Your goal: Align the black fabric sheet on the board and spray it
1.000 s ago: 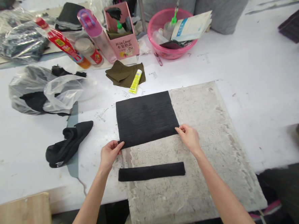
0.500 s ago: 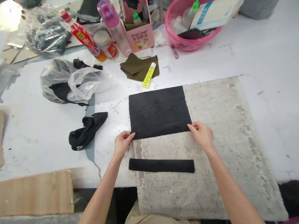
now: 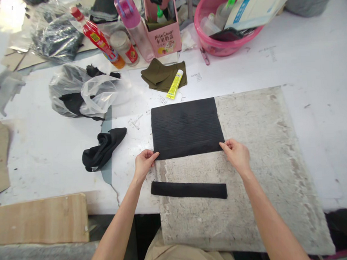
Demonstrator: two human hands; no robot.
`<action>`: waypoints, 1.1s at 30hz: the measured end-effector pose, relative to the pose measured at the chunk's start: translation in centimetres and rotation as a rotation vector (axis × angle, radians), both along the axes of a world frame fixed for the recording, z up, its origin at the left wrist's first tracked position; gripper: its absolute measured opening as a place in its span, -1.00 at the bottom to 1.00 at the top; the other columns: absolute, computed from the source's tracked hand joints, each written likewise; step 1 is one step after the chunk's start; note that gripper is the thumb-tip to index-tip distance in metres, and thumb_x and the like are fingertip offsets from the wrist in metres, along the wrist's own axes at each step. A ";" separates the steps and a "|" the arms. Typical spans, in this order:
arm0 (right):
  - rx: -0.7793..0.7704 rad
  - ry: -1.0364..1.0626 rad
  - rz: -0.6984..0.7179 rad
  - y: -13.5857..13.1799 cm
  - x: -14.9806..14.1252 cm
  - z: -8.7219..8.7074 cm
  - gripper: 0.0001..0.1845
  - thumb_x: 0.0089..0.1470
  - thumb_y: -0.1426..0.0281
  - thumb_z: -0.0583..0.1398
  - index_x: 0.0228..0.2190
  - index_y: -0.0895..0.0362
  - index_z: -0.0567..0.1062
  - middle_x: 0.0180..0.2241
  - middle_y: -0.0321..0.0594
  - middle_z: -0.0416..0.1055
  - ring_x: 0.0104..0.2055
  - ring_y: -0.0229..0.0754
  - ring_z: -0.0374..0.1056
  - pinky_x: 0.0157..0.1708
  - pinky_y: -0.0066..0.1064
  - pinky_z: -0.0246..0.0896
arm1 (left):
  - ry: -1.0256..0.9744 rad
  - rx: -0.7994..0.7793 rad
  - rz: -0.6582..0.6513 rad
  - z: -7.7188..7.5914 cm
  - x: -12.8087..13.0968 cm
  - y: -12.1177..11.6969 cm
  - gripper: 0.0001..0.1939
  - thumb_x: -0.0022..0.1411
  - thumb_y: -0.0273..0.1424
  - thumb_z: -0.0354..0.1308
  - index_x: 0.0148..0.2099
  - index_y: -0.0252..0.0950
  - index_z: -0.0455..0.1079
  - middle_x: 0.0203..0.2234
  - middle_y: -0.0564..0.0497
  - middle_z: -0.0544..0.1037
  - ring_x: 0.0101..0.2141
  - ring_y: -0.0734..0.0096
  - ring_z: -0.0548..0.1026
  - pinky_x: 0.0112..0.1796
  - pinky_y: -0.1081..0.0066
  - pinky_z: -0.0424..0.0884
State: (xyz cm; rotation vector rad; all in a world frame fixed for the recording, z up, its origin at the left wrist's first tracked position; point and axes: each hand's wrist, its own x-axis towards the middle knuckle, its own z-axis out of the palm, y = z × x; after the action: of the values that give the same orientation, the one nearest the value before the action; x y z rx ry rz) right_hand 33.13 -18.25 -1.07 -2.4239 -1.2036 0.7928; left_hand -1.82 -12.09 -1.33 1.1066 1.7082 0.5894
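Observation:
A stack of black fabric strips (image 3: 186, 125), its edges layered in fine lines, lies flat on a worn grey board (image 3: 258, 172). My left hand (image 3: 146, 163) pinches the near left corner of the top strip between thumb and fingers. At the near right corner, my right hand (image 3: 236, 154) pinches the same strip. Closer to me, a single black fabric strip (image 3: 189, 190) lies on the board, its left end reaching past the board's edge. A folded black cloth (image 3: 104, 150) rests on the white table to the left.
Behind the stack lie olive fabric pieces (image 3: 162, 76) with a yellow tube (image 3: 175, 84) on them. Further back stand a pink basin (image 3: 230, 48), a pink box (image 3: 168, 40), a pink bottle (image 3: 138, 30) and a red bottle (image 3: 97, 38). A plastic bag (image 3: 71, 89) and a wooden board (image 3: 40, 220) are leftward.
The whole view has shifted slightly, with things appearing a little higher and further right. Both hands keep their hold at the strip's corners, and the fabric looks unchanged.

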 end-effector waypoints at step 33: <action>0.112 -0.240 0.221 -2.7 -5.0 2.8 -0.70 0.27 0.25 0.01 -0.08 0.13 0.37 -0.31 -0.13 0.47 -0.34 -0.14 0.34 -0.39 -0.36 0.03 | 0.122 0.158 -0.305 1.9 -2.9 -4.4 -0.78 0.14 -0.23 0.24 -0.28 -0.28 0.39 -0.46 0.04 0.47 -0.48 0.47 0.41 -0.43 0.49 0.33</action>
State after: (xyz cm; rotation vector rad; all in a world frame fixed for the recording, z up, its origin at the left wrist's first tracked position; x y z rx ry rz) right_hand 28.17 -20.90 1.70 -2.3723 -1.5829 0.4839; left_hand -4.73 -16.50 0.56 1.5097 1.5727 0.4771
